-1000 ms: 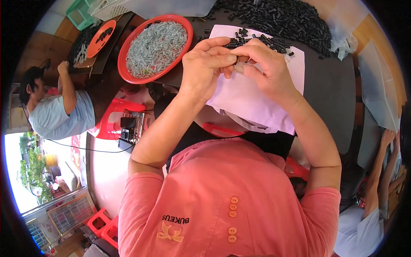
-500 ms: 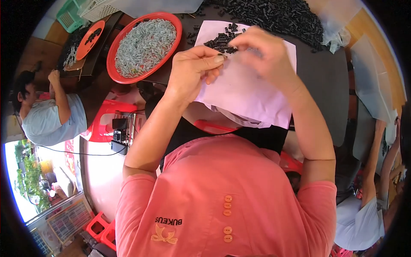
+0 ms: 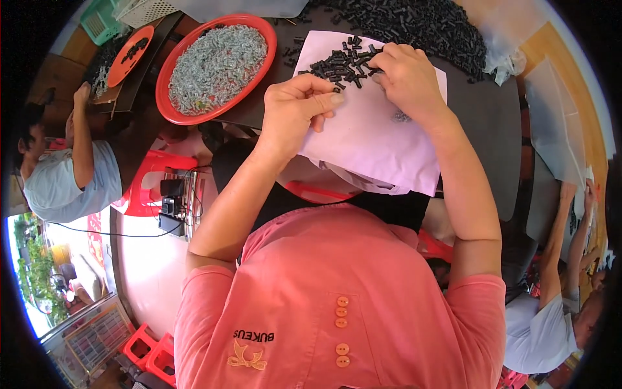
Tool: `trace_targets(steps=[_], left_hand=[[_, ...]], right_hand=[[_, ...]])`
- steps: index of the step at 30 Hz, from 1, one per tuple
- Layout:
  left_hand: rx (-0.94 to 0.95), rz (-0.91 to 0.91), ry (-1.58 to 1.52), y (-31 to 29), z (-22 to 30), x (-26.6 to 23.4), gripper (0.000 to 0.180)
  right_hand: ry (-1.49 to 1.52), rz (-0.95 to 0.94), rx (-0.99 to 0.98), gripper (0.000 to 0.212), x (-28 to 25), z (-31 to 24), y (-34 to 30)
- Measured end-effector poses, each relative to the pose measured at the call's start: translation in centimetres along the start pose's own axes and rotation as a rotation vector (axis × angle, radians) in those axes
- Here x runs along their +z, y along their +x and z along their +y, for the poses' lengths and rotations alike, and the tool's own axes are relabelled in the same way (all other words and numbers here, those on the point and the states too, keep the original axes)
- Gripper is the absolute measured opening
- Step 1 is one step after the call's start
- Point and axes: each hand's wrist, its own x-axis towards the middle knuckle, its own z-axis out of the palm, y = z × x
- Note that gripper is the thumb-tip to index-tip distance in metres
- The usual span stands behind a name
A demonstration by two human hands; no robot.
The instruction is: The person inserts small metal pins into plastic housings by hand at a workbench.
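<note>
A small pile of short black plastic pieces [image 3: 343,63] lies on a pale pink sheet [image 3: 372,152] in front of me. My left hand [image 3: 299,109] is closed at the pile's near edge, thumb and forefinger pinching a small black piece that barely shows at the fingertips. My right hand [image 3: 409,81] is over the right side of the sheet. Its fingers are curled together at the right edge of the pile, and what they hold is hidden. A few small clear pieces [image 3: 402,117] lie on the sheet, partly covered by that hand.
A red round tray [image 3: 272,48] full of clear small parts stands at the left. Across the dark table [image 3: 483,123] lies a large heap of black pieces [image 3: 414,26], with a clear plastic bag [image 3: 508,65] beside it. Other people sit left [image 3: 74,175] and right [image 3: 544,330].
My right hand, blurred before near my left fingertips, has moved right and up to the pile's edge. My left hand stays closed in nearly the same place.
</note>
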Motion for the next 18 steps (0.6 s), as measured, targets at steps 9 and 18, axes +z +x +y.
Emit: trace_targets(steps=[9,18], left_hand=[[0.023,-0.036,0.023,-0.11,0.01,0.12,0.012],[0.023,-0.032,0.002,-0.04,-0.32,0.1,0.01]], right_hand=[[-0.046,0.019,0.027,0.014,0.18,-0.24,0.12],[-0.034,0.021,0.0,0.014,0.19,-0.46,0.04]])
